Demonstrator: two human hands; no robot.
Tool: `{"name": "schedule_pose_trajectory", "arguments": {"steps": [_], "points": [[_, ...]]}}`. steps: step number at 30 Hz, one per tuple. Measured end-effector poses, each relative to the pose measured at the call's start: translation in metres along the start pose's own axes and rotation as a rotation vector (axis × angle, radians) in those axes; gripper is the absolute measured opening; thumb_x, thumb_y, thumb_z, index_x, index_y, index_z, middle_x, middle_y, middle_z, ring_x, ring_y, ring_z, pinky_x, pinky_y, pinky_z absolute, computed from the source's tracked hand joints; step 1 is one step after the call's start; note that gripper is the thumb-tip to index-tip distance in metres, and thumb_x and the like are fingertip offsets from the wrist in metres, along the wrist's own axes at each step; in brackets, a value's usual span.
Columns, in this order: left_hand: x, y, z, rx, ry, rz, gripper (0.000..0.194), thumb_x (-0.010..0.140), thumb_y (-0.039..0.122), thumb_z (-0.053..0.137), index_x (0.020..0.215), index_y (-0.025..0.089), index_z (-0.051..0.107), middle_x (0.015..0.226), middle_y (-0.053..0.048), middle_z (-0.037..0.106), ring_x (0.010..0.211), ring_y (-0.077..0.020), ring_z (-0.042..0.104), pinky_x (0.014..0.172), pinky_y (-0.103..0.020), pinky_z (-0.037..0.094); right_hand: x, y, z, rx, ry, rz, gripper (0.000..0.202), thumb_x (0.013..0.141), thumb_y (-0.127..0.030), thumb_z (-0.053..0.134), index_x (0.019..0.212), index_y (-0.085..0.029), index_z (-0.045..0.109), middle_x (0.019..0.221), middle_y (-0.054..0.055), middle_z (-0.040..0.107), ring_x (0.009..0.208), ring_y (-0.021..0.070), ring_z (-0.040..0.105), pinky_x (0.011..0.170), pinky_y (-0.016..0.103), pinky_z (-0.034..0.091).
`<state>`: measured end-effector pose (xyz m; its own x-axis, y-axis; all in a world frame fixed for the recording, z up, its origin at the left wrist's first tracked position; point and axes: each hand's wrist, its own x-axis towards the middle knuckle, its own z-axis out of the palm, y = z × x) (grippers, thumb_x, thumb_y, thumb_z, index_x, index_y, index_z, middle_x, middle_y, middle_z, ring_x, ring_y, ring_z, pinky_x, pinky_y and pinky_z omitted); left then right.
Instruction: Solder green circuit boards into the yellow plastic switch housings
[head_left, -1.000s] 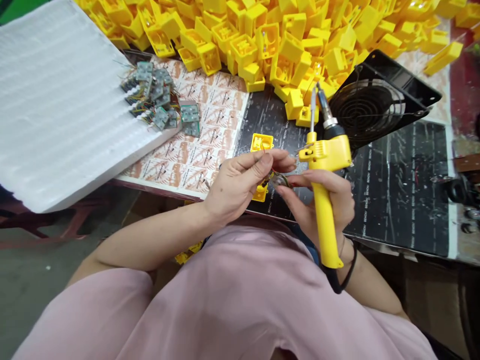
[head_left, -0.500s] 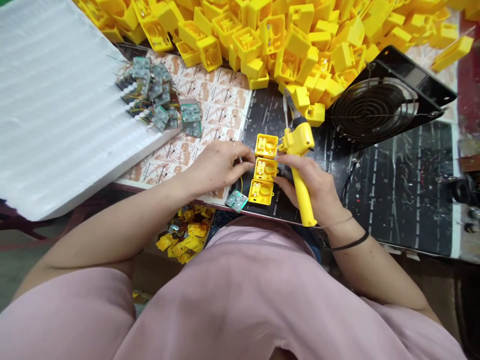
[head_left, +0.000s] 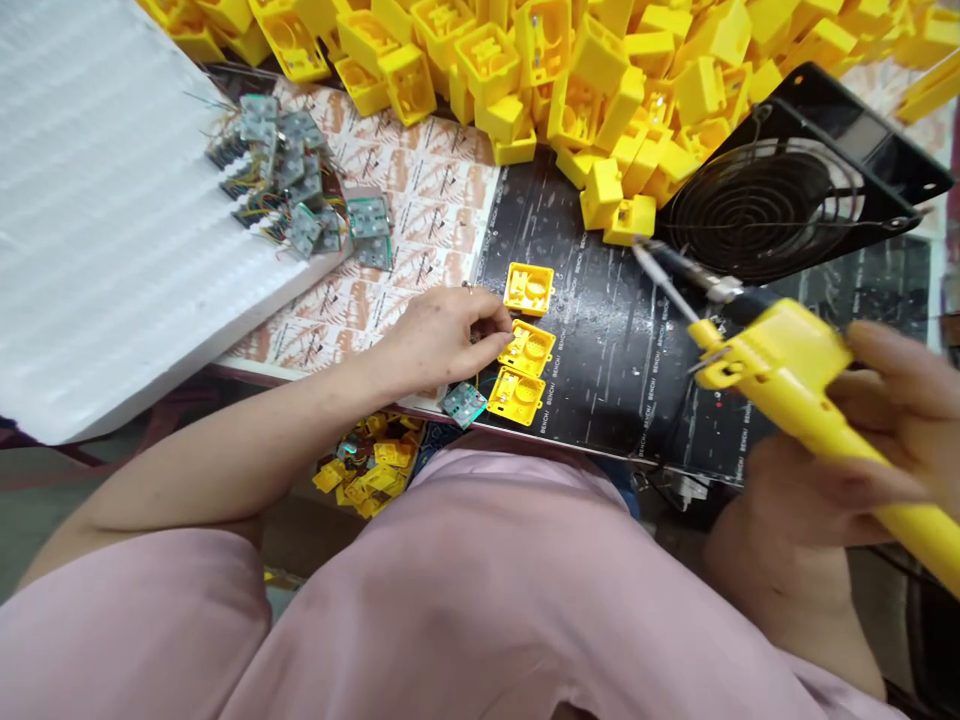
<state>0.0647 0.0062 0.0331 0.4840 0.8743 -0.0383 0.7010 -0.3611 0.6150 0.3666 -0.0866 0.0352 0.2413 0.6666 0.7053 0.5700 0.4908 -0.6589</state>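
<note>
Three small yellow cases lie open side up in a column on the black tabletop. My left hand point(head_left: 457, 335) is pinched at the left edge of the middle case point(head_left: 528, 346); what its fingertips hold is too small to make out. Below it is the bottom case point(head_left: 516, 396), and the top case point(head_left: 529, 289) sits a little apart. A green circuit board point(head_left: 465, 404) with thin wires lies left of the bottom case. At the right, my right hand point(head_left: 862, 450) grips a yellow soldering gun point(head_left: 795, 370), whose metal tip points up and left.
A large heap of yellow cases point(head_left: 487, 65) lines the back. A black fan point(head_left: 772, 200) stands at the right rear. Wired circuit boards point(head_left: 289, 170) rest on a white foam sheet point(head_left: 112, 220) at the left. More yellow parts point(head_left: 371, 475) are below the table edge.
My right hand has moved right and nearer the camera with the soldering gun, away from the cases. The top case now stands apart from the middle one. My left hand stays at the middle case.
</note>
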Motion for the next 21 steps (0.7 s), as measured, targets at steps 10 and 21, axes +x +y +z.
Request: {"name": "schedule_pose_trajectory", "arguments": {"steps": [10,21], "points": [[0.003,0.004,-0.003,0.066,-0.031,-0.025,0.020,0.084,0.030,0.057,0.085,0.019,0.074,0.081,-0.004,0.076,0.072,-0.0174,0.066,0.073,-0.030,0.048,-0.014,0.006,0.013,0.119,-0.032,0.148,0.021,0.099,-0.037,0.078,0.118,-0.028,0.084,0.097,0.002,0.082,0.068,0.0166,0.073,0.054,0.029,0.054],[0.013,0.013,-0.007,0.311,-0.105,0.025,0.023,0.087,0.028,0.057,0.089,0.018,0.078,0.088,-0.007,0.077,0.082,-0.0237,0.071,0.081,-0.035,0.052,-0.014,-0.017,0.014,0.070,-0.430,-0.137,0.027,0.083,-0.014,0.091,0.099,-0.025,0.071,0.080,-0.001,0.077,0.066,0.0179,0.075,0.054,0.027,0.064]]}}
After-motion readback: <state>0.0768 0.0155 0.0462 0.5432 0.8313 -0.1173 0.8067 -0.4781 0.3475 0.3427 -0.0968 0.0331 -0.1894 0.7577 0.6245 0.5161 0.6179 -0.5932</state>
